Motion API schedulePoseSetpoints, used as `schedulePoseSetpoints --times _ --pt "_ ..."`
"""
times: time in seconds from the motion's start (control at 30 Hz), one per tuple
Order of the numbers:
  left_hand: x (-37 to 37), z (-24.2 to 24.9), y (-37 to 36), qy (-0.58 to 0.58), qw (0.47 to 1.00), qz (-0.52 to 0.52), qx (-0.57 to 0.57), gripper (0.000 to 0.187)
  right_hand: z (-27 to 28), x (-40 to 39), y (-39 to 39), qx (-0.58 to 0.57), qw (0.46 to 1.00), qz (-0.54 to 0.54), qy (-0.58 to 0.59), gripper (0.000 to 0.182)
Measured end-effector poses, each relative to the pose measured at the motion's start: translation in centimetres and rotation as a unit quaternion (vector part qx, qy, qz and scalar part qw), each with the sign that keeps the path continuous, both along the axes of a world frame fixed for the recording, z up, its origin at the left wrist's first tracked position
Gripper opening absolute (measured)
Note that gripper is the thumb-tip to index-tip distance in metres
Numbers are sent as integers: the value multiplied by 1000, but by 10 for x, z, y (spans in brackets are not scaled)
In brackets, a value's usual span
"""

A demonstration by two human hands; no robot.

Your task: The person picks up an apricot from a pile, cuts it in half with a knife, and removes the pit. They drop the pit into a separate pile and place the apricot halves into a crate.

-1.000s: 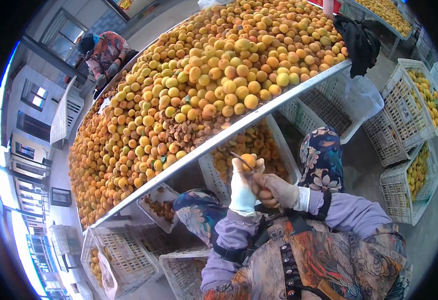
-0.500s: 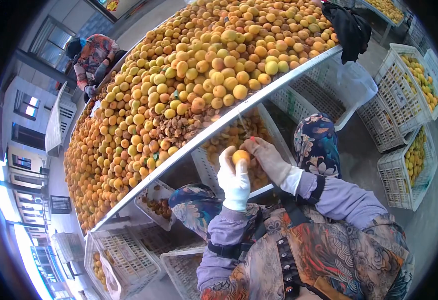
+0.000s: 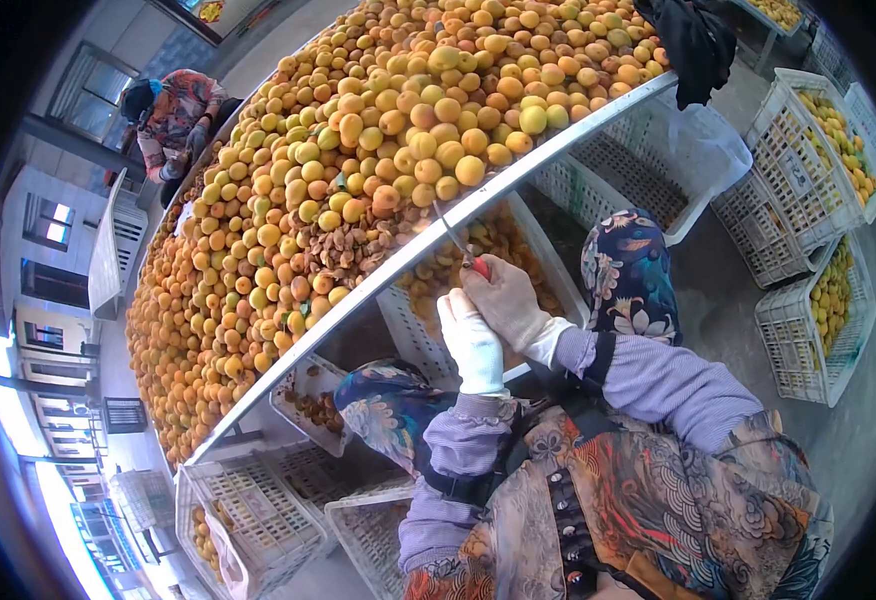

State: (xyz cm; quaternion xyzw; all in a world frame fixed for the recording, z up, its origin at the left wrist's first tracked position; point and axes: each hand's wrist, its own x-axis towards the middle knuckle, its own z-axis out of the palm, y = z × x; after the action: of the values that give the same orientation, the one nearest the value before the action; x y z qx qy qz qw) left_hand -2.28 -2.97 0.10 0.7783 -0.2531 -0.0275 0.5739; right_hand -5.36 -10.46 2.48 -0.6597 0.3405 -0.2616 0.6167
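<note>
My right hand, in a pale glove, is closed round the red handle of a knife, whose thin curved blade points up toward the tray's metal edge. My left hand, in a white glove, presses against the right one with its fingers together; anything inside it is hidden. Beyond the hands, a big heap of orange and yellow fruit fills a sloping metal-edged table. A pile of brown pits lies near that edge. Below the hands is a crate of split fruit.
Fruit-filled white crates are stacked at the right. More crates stand at the lower left. Black cloth hangs over the table's upper right corner. A person in a patterned top works at the far left side.
The orange fruit held in my left hand is out of sight. My hands have come together, and the knife blade now shows clearly above them. The other person's hands have shifted.
</note>
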Motion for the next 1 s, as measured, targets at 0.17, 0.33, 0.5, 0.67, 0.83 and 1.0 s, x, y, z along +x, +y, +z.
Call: schedulePoseSetpoints --times 0.17,0.33,0.5,0.67,0.83,1.0 --pt "2 27 -8 544 808 47 -221 43 -8 -5 -7 -52 995 86 30 20" --pt "17 0 22 688 630 -132 -336 57 -19 -4 -15 242 957 80 -139 15" --pt "18 1 33 625 693 -160 -323 62 -14 -21 -25 314 946 70 -48 25" --pt "16 1 38 580 729 -152 -329 68 -45 -10 -25 -52 988 137 54 29" --pt "17 0 46 573 737 -160 -321 68 10 -16 -27 107 988 87 -64 21" --pt "-5 31 39 549 779 -186 -239 62 57 -26 -27 289 909 148 -262 24"
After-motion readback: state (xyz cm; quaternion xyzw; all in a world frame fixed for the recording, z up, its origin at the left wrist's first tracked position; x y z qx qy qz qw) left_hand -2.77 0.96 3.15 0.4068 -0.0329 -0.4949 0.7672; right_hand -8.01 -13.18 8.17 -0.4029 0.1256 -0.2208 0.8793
